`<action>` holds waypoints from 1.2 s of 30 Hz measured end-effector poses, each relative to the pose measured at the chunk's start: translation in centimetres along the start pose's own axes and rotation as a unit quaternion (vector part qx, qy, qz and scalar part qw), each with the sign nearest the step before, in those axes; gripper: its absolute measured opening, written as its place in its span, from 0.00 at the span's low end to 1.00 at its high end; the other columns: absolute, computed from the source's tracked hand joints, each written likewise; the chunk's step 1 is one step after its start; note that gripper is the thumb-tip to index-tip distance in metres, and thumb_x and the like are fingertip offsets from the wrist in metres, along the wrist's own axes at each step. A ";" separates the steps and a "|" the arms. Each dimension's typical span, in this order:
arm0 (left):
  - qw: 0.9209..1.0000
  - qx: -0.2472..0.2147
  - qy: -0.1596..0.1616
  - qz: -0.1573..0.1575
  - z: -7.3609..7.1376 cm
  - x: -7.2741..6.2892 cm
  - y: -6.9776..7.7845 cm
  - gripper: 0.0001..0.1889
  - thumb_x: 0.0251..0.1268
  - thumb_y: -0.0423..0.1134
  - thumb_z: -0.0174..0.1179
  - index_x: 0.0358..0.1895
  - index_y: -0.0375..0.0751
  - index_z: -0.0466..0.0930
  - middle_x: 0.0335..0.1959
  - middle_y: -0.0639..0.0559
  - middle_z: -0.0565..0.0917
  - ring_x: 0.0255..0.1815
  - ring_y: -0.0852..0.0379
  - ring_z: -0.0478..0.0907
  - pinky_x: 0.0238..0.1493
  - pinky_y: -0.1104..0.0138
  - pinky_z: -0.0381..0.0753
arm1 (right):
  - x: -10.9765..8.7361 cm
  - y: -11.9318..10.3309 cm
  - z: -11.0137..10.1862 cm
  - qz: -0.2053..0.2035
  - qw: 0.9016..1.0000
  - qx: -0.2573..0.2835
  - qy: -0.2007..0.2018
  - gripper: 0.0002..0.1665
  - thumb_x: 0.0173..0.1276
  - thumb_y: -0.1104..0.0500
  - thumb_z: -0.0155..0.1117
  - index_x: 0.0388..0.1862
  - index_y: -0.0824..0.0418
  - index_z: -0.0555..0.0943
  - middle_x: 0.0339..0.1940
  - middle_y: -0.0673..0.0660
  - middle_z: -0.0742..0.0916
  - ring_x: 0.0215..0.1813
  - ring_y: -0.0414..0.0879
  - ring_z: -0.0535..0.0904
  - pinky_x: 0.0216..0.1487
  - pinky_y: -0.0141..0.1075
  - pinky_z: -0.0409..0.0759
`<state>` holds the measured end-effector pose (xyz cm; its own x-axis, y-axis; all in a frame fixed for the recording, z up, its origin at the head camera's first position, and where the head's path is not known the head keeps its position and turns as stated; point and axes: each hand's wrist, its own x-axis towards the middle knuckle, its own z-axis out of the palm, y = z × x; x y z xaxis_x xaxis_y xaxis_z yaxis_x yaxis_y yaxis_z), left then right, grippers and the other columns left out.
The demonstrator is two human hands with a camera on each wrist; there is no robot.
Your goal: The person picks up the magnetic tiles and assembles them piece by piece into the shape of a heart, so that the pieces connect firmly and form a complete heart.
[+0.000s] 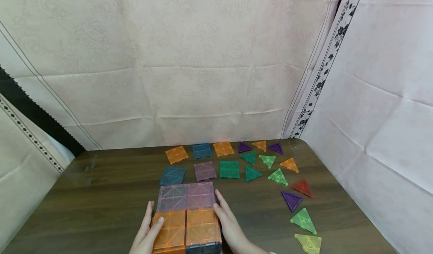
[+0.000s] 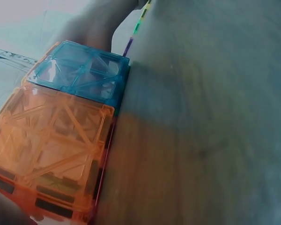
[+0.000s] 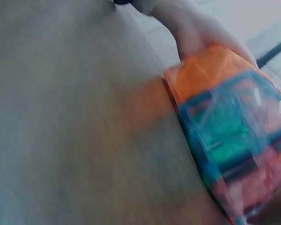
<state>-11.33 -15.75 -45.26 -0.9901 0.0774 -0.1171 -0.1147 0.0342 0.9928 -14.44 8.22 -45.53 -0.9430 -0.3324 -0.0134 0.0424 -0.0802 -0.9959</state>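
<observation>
Your left hand (image 1: 144,238) and right hand (image 1: 232,226), fingers fairly straight, flank the box (image 1: 196,218), likely light, stiff, breakable: hold its sides.

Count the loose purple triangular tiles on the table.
3: one purple triangular tile left of the farthest orange triangular tile, another right of it, a third nearer, beside the red triangular tile. The tile block may hide others.

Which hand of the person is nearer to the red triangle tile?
Right: the right hand is on the side of the tile box towards the red triangle tile; the left hand is at the box's left side, farther away.
</observation>
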 end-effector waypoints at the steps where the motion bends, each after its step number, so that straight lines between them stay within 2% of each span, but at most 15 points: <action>1: 1.000 -0.005 -0.004 -0.007 0.1 0.0 0.0 0.42 0.78 0.44 0.42 0.73 0.39 0.16 0.74 0.33 0.22 0.72 0.26 0.27 0.67 0.37 0.45 | -0.1 0.0 0.3 0.002 1.000 0.003 -0.001 0.41 0.80 0.44 0.37 0.79 0.63 0.38 0.78 0.67 0.43 0.77 0.64 0.35 0.72 0.62 0.37; 6: 0.999 -0.032 -0.016 -0.026 0.2 0.1 -0.3 0.42 0.78 0.47 0.40 0.73 0.41 0.15 0.74 0.33 0.21 0.73 0.26 0.32 0.68 0.40 0.48 | -0.3 0.3 0.9 0.010 1.000 0.014 -0.009 0.41 0.80 0.44 0.34 0.79 0.59 0.32 0.78 0.65 0.37 0.76 0.64 0.29 0.69 0.64 0.30; 10: 0.999 -0.032 -0.014 -0.024 0.3 0.1 -0.4 0.42 0.78 0.48 0.40 0.73 0.42 0.15 0.74 0.32 0.22 0.73 0.27 0.38 0.67 0.41 0.53 | -0.2 0.3 1.0 0.017 0.999 0.027 -0.018 0.42 0.80 0.43 0.34 0.78 0.57 0.29 0.78 0.64 0.35 0.76 0.64 0.26 0.69 0.64 0.27; 12: 0.999 -0.025 -0.011 -0.024 0.3 0.0 -0.5 0.42 0.78 0.48 0.40 0.74 0.42 0.16 0.74 0.30 0.23 0.72 0.27 0.44 0.66 0.41 0.57 | -0.2 0.3 1.1 0.017 0.999 0.035 -0.022 0.42 0.80 0.43 0.33 0.78 0.57 0.28 0.78 0.64 0.34 0.76 0.64 0.25 0.69 0.64 0.27; 14: 1.000 -0.020 -0.009 -0.022 0.4 -0.1 -0.5 0.42 0.78 0.47 0.41 0.74 0.42 0.18 0.73 0.29 0.23 0.72 0.25 0.43 0.66 0.38 0.55 | -0.3 0.3 1.2 0.016 0.999 0.044 -0.025 0.41 0.80 0.44 0.33 0.78 0.57 0.28 0.77 0.64 0.33 0.75 0.64 0.25 0.69 0.64 0.26; 17: 1.000 -0.012 -0.006 -0.028 0.4 -0.2 -0.4 0.42 0.77 0.47 0.43 0.75 0.42 0.19 0.73 0.27 0.24 0.71 0.25 0.47 0.65 0.39 0.58 | -0.3 0.4 1.3 0.016 0.998 0.056 -0.028 0.40 0.81 0.44 0.32 0.78 0.56 0.27 0.77 0.65 0.33 0.75 0.65 0.24 0.68 0.64 0.26; 20: 0.999 -0.024 -0.009 -0.037 0.2 -0.3 -0.3 0.42 0.77 0.46 0.43 0.74 0.42 0.18 0.73 0.26 0.24 0.69 0.26 0.53 0.64 0.41 0.63 | -0.3 0.4 1.5 0.016 0.998 0.062 -0.029 0.40 0.81 0.44 0.31 0.78 0.56 0.27 0.77 0.65 0.32 0.75 0.66 0.24 0.68 0.65 0.26; 21: 0.999 -0.028 -0.009 -0.045 0.1 -0.3 -0.2 0.43 0.77 0.47 0.43 0.74 0.42 0.18 0.73 0.26 0.26 0.67 0.28 0.59 0.61 0.45 0.69 | -0.3 0.4 1.6 0.017 0.997 0.065 -0.030 0.40 0.81 0.44 0.31 0.78 0.57 0.27 0.77 0.66 0.32 0.75 0.66 0.24 0.68 0.65 0.26; 25: 0.996 -0.059 -0.010 -0.067 -0.8 -0.5 -0.4 0.44 0.76 0.46 0.44 0.74 0.45 0.17 0.74 0.24 0.34 0.63 0.37 0.69 0.55 0.53 0.77 | -0.4 0.5 2.3 0.028 0.996 0.077 -0.040 0.42 0.80 0.45 0.33 0.77 0.58 0.25 0.75 0.70 0.31 0.74 0.69 0.27 0.68 0.65 0.28; 26: 0.996 -0.062 -0.009 -0.068 -1.1 -0.6 -0.5 0.44 0.76 0.45 0.45 0.74 0.45 0.17 0.74 0.24 0.36 0.61 0.41 0.71 0.53 0.55 0.78 | -0.4 0.5 2.5 0.035 0.995 0.080 -0.041 0.43 0.80 0.45 0.33 0.77 0.59 0.25 0.75 0.71 0.33 0.74 0.70 0.32 0.69 0.65 0.32; 30: 0.997 -0.071 -0.016 -0.041 -2.8 -0.9 -1.5 0.44 0.75 0.40 0.46 0.74 0.42 0.18 0.74 0.25 0.41 0.53 0.59 0.77 0.50 0.63 0.79 | -0.3 0.8 3.5 0.052 0.997 0.042 -0.031 0.44 0.79 0.45 0.38 0.78 0.59 0.28 0.75 0.74 0.37 0.73 0.75 0.40 0.66 0.70 0.40; 31: 0.997 -0.072 -0.017 -0.032 -3.2 -1.0 -1.9 0.44 0.74 0.38 0.47 0.74 0.41 0.19 0.74 0.29 0.47 0.51 0.62 0.77 0.48 0.64 0.80 | -0.3 0.8 3.8 0.058 0.997 0.044 -0.029 0.44 0.79 0.47 0.40 0.78 0.58 0.28 0.75 0.75 0.39 0.72 0.75 0.46 0.66 0.70 0.45; 33: 0.997 -0.071 -0.016 -0.021 -4.3 -1.1 -2.5 0.44 0.73 0.37 0.48 0.74 0.39 0.20 0.70 0.41 0.60 0.47 0.65 0.79 0.47 0.64 0.80 | -0.2 0.9 4.4 0.061 0.997 0.042 -0.029 0.45 0.78 0.51 0.44 0.78 0.58 0.30 0.75 0.75 0.39 0.72 0.75 0.47 0.66 0.69 0.47; 36: 0.996 -0.077 -0.020 -0.035 -6.2 -1.2 -3.1 0.44 0.73 0.37 0.49 0.75 0.44 0.22 0.57 0.69 0.67 0.46 0.63 0.80 0.46 0.63 0.81 | -0.1 0.9 5.1 0.072 0.995 0.060 -0.045 0.49 0.75 0.56 0.51 0.78 0.57 0.30 0.75 0.75 0.39 0.73 0.73 0.48 0.68 0.66 0.49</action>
<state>-10.31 -22.09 -48.01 -0.9757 0.1190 -0.1840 -0.1973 -0.1117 0.9740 -12.58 3.36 -45.93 -0.8912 -0.4308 -0.1420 0.2195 -0.1356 -0.9662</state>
